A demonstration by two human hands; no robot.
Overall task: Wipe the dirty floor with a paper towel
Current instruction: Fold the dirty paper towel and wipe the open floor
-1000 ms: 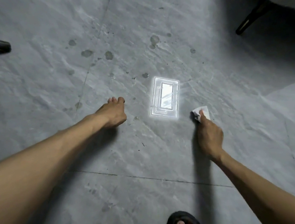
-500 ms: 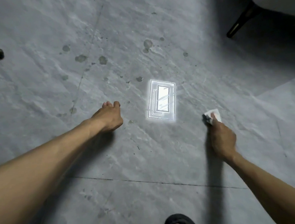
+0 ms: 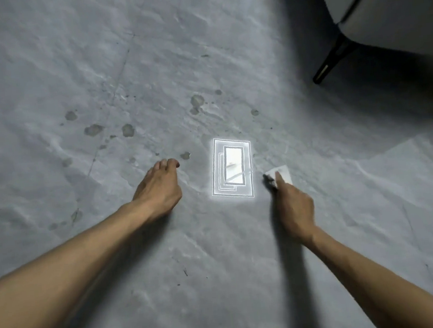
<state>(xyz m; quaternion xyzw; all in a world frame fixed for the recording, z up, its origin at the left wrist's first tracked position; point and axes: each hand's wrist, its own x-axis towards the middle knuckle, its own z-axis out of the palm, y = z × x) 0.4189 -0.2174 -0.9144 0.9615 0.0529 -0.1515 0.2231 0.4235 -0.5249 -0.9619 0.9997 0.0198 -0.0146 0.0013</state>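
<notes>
My right hand [image 3: 293, 206] holds a small folded white paper towel [image 3: 282, 174] against the grey marbled floor [image 3: 218, 255], just right of a bright rectangular light reflection [image 3: 233, 170]. My left hand [image 3: 158, 187] rests on the floor to the left of that reflection, fingers bunched together and holding nothing. Several dark dirty spots [image 3: 128, 129] lie on the floor beyond my left hand, and one small spot [image 3: 185, 155] sits right by its fingertips. Another blotch [image 3: 196, 101] lies farther out, beyond the reflection.
A pale upholstered chair [image 3: 392, 7] with a black leg [image 3: 332, 59] stands at the top right, casting a dark shadow. Tile joints run across the floor near the bottom edge and diagonally at the upper left.
The view has tilted up and shifted, so the sandalled foot and the metal leg at the left have left the frame. My right hand with the towel stays right of the reflection; my left hand keeps its place.
</notes>
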